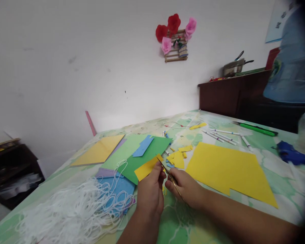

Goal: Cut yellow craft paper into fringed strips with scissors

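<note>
My left hand pinches a small yellow paper piece over the green sheets. In my right hand is a pair of gold-coloured scissors, their blades pointing up and left to the right edge of the yellow piece. Small yellow scraps lie just beyond my hands. A large yellow sheet with a notched lower edge rests to the right. To the left are a dark green sheet, a light green sheet and a blue strip.
Tangled white cord covers the table's front left, partly over blue paper. A yellow pad is at the back left. White sticks, a green cutter and a blue glue gun lie at the right.
</note>
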The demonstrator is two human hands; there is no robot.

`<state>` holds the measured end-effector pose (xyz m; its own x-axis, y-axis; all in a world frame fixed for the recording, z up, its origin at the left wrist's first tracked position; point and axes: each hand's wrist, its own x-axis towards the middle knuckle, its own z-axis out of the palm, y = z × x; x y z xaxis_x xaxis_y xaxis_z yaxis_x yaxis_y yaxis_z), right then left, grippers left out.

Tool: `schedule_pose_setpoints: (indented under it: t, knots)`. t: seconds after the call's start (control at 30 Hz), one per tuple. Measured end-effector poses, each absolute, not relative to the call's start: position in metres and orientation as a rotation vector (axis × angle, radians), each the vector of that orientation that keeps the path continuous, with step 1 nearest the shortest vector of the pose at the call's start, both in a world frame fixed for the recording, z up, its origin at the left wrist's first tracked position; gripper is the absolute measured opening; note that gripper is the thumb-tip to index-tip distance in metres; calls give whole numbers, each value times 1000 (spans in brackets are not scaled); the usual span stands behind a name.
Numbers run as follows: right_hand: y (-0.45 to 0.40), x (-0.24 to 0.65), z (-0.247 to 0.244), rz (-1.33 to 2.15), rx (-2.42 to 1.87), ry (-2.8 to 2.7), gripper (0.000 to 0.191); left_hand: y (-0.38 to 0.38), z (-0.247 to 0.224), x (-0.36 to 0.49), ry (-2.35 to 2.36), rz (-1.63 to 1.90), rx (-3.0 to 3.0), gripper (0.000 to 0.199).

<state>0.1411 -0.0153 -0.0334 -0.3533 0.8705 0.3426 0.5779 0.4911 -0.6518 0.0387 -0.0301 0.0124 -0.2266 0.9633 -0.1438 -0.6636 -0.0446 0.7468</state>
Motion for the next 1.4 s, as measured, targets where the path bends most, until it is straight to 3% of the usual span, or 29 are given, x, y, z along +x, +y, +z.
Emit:
schedule_pose_setpoints:
  t: [0.6, 1.4]
  knots:
    - [-15, 141, -31, 612, -1055, -2096, 58, -33, 18, 38, 911, 1619, 541, 17]
    - [-19, 142, -28, 649, -1021, -2055, 46, -29, 13, 37, 810, 1589, 518, 7]
